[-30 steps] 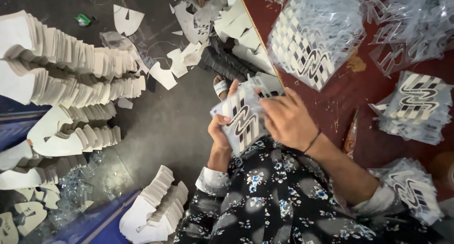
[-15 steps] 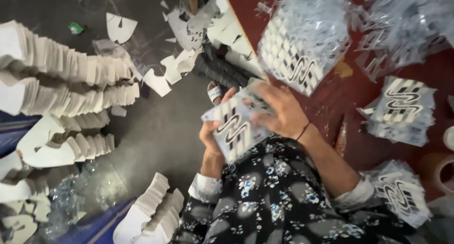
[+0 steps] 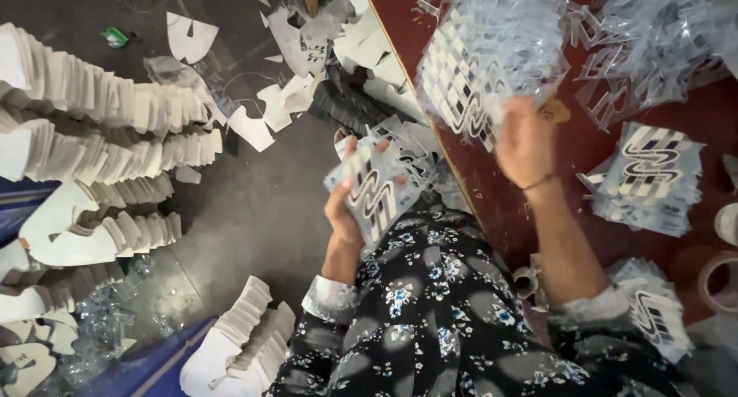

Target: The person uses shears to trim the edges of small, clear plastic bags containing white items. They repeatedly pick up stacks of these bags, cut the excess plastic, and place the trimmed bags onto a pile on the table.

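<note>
Two hands work beside the red table [image 3: 584,159] — left hand [image 3: 347,209] clutches a striped sticker stack [image 3: 377,186]; right hand [image 3: 526,139] grasps the clear-backed pile [image 3: 477,66] on it.

I see a small stack of clear-film sheets with black-and-white wavy striped cutouts [image 3: 377,189], tilted over the lap, and a bigger, similar pile [image 3: 469,82] on the dark red bench [image 3: 584,159].

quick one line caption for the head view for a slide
Left hand holds a stack of striped clear-film cutouts; right hand reaches a larger pile on the dark red table.
</note>
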